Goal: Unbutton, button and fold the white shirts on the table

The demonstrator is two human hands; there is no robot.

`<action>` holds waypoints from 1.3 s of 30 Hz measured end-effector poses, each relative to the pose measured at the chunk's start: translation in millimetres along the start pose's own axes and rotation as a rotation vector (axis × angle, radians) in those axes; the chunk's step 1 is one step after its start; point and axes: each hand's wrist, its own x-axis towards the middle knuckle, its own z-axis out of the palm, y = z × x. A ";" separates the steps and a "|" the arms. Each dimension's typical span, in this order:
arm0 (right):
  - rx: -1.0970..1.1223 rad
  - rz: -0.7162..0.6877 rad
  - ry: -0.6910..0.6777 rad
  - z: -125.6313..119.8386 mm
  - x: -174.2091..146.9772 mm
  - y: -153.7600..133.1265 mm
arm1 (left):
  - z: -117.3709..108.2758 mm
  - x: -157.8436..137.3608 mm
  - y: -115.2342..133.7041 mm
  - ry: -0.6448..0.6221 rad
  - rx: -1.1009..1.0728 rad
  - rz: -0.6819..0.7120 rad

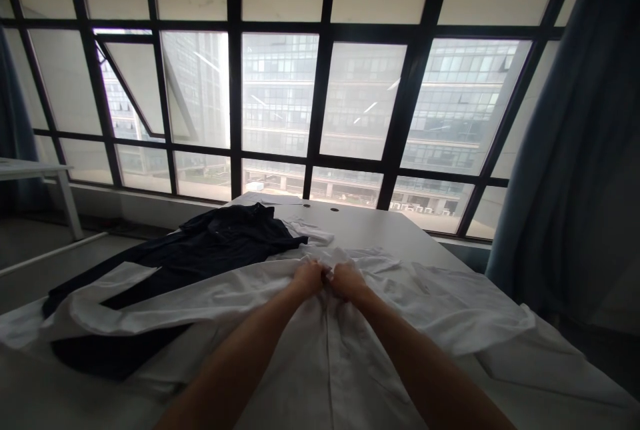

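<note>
A white long-sleeved shirt (295,350) lies spread over the table with its front placket running down the middle toward me. My left hand (310,277) and my right hand (346,280) meet near its collar, each closed on the white fabric at the top of the placket. The fingertips nearly touch, and what exactly sits between them is too small to make out. One white sleeve stretches left across a dark navy garment (220,237), and the other sleeve spreads to the right.
The white table (390,233) reaches toward large black-framed windows (280,97). A blue curtain (545,203) hangs at the right. Another white table (65,197) stands at the left. More crumpled white cloth (313,231) lies beyond my hands.
</note>
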 end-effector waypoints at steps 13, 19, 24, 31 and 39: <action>0.505 0.145 0.207 0.6 -28.0 -12.1 | 1.5 -1.7 14.3 0.260 -0.319 -0.136; 0.405 0.085 0.145 14.7 -37.6 5.3 | 9.6 -16.9 6.1 0.129 -0.654 -0.232; 0.463 0.090 0.078 12.6 -38.9 8.0 | 4.9 -23.7 4.7 -0.017 -0.922 -0.325; 0.424 0.011 -0.011 9.1 -41.9 13.1 | 0.8 -25.0 2.2 -0.092 -1.057 -0.341; 0.454 0.007 0.178 14.2 -45.3 12.2 | 6.3 -23.5 9.9 0.010 -1.041 -0.397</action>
